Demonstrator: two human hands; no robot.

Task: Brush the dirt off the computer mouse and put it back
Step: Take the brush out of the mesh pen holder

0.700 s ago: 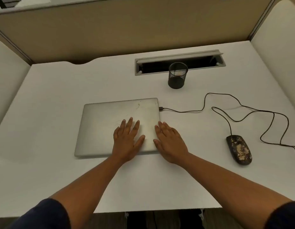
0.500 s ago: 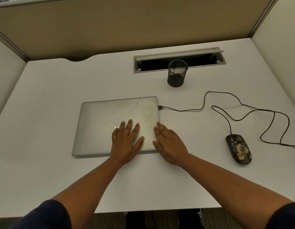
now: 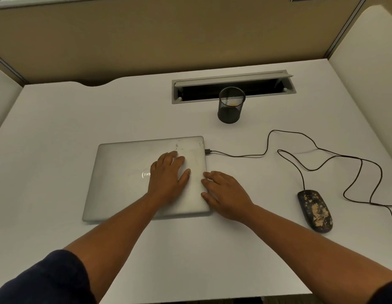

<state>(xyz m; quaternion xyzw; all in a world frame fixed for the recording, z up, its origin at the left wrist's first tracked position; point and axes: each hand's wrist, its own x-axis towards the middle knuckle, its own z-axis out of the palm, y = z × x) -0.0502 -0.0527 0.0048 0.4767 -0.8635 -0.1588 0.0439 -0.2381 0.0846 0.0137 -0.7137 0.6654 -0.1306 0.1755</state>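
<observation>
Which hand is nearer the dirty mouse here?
Right. The right hand rests at the laptop's right edge, left of the mouse; the left hand lies farther left on the lid.

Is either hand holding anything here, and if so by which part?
Nothing is held. The left hand lies flat on the closed laptop; the right hand rests at its right edge. The mouse lies untouched.

A white desk (image 3: 59, 128) enclosed by tan partition panels (image 3: 168, 36), under dim warm light

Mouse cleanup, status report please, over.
Left hand flat on the closed laptop, right hand open at its edge. Mouse dirty, untouched on the desk. Nothing blocking it.
</observation>
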